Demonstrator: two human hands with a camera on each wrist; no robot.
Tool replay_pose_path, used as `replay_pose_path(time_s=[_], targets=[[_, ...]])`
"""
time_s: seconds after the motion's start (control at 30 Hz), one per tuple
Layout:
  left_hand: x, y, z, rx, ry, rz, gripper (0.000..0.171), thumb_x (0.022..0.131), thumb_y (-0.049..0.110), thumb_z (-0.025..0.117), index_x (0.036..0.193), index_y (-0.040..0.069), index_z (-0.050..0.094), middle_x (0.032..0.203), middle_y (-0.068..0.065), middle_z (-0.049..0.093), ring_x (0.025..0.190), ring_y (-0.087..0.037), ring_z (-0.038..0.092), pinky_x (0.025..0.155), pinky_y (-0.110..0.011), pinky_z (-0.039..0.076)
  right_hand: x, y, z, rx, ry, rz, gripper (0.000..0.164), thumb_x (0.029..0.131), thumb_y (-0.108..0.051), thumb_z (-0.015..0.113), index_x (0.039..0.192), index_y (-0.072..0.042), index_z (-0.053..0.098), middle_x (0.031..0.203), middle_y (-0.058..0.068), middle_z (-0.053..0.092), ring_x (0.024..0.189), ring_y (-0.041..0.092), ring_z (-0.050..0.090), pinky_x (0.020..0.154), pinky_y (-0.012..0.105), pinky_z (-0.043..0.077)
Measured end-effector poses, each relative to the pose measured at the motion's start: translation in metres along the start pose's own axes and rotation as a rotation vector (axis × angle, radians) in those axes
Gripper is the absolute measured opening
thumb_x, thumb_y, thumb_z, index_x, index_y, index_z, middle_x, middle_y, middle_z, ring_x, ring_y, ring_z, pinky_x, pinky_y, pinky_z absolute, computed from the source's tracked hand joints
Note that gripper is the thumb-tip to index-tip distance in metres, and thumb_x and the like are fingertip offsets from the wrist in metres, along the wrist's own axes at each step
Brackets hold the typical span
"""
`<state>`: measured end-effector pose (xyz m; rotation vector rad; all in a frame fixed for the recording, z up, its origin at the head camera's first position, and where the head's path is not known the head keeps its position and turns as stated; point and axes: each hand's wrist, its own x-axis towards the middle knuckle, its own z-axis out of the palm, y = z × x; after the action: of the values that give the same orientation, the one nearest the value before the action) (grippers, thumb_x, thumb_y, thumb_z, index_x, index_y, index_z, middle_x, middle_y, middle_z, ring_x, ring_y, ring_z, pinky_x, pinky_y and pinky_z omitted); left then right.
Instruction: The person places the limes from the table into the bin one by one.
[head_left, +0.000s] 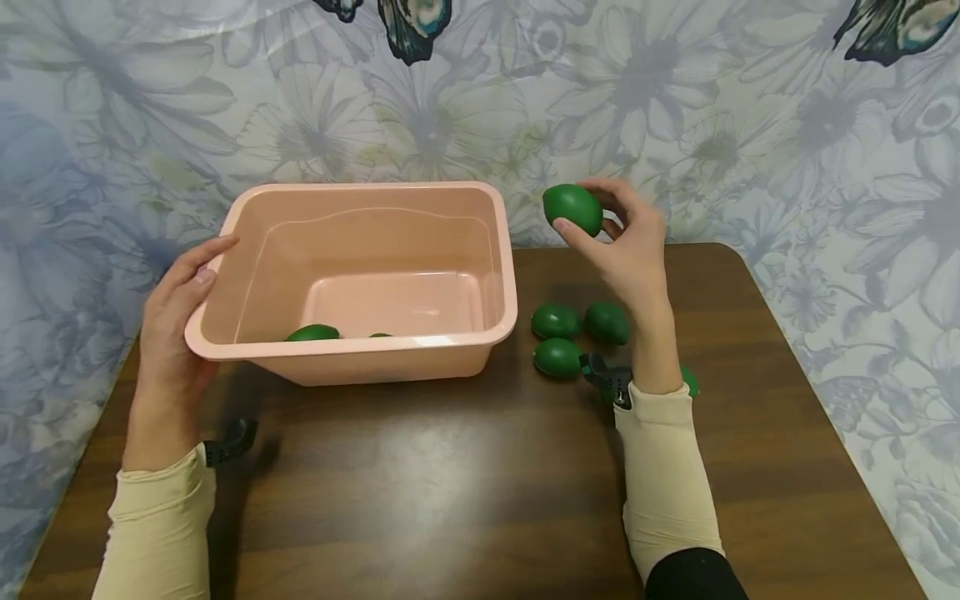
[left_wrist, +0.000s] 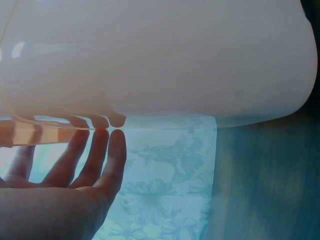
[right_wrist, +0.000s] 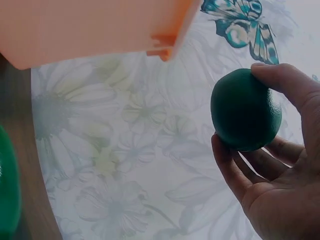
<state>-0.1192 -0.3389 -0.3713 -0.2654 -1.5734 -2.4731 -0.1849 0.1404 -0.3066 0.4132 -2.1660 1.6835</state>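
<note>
My left hand (head_left: 168,333) grips the left end of a peach plastic basin (head_left: 390,367), its thumb and fingers at the rim. In the left wrist view the fingers (left_wrist: 116,155) reach up to the basin's edge. To the right of the basin, my right hand (head_left: 633,250) pinches a green lime (head_left: 572,208) between thumb and fingers, raised above the table's back edge. Inside the basin one lime (head_left: 313,332) shows partly over the front rim, and a sliver of another lime (head_left: 380,336) shows beside it; the rest is hidden by the front wall.
Several limes (head_left: 555,322) lie grouped on the brown wooden table (head_left: 420,500) below my right hand. Another lime (head_left: 689,382) peeks out beside the right sleeve (head_left: 663,467). A floral-patterned wall covering (head_left: 645,100) stands right behind the table. Each wrist wears a black strap (head_left: 609,379).
</note>
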Motion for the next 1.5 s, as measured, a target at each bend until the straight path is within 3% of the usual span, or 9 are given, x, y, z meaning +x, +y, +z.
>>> replay_pose_path(time_s=[0.23, 0.47, 0.93, 1.5], targets=[[0.002, 0.002, 0.001, -0.006, 0.003, 0.007, 0.047, 0.107, 0.005, 0.044, 0.152, -0.009, 0.047, 0.157, -0.02, 0.045, 0.117, -0.025, 0.066, 0.087, -0.028, 0.061, 0.0, 0.001, 0.012, -0.047, -0.035, -0.04, 0.045, 0.088, -0.006, 0.083, 0.129, 0.005, 0.069, 0.125, 0.019, 0.069, 0.11, 0.019, 0.068, 0.09, 0.025, 0.057], [0.001, -0.001, 0.001, -0.006, -0.004, 0.001, 0.047, 0.108, 0.005, 0.043, 0.152, -0.009, 0.047, 0.157, -0.02, 0.045, 0.121, -0.025, 0.064, 0.091, -0.027, 0.06, -0.003, -0.002, 0.015, -0.088, -0.003, -0.017, 0.051, 0.088, -0.009, 0.084, 0.133, 0.003, 0.064, 0.127, 0.017, 0.069, 0.112, 0.017, 0.067, 0.092, 0.022, 0.055], [-0.001, 0.0, 0.002, 0.05, 0.032, -0.002, 0.047, 0.107, 0.006, 0.044, 0.152, -0.008, 0.048, 0.158, -0.017, 0.045, 0.13, -0.027, 0.057, 0.096, -0.027, 0.057, 0.011, -0.009, 0.029, -0.036, 0.008, -0.095, 0.045, 0.086, -0.006, 0.084, 0.126, 0.006, 0.068, 0.124, 0.018, 0.07, 0.111, 0.019, 0.068, 0.091, 0.027, 0.057], [0.0, 0.001, 0.0, 0.026, -0.004, -0.011, 0.047, 0.108, 0.006, 0.042, 0.153, -0.007, 0.047, 0.154, -0.018, 0.047, 0.115, -0.022, 0.066, 0.088, -0.027, 0.061, 0.021, -0.017, 0.053, -0.026, -0.032, -0.094, 0.046, 0.087, -0.005, 0.084, 0.127, 0.008, 0.067, 0.125, 0.02, 0.07, 0.115, 0.024, 0.069, 0.094, 0.031, 0.058]])
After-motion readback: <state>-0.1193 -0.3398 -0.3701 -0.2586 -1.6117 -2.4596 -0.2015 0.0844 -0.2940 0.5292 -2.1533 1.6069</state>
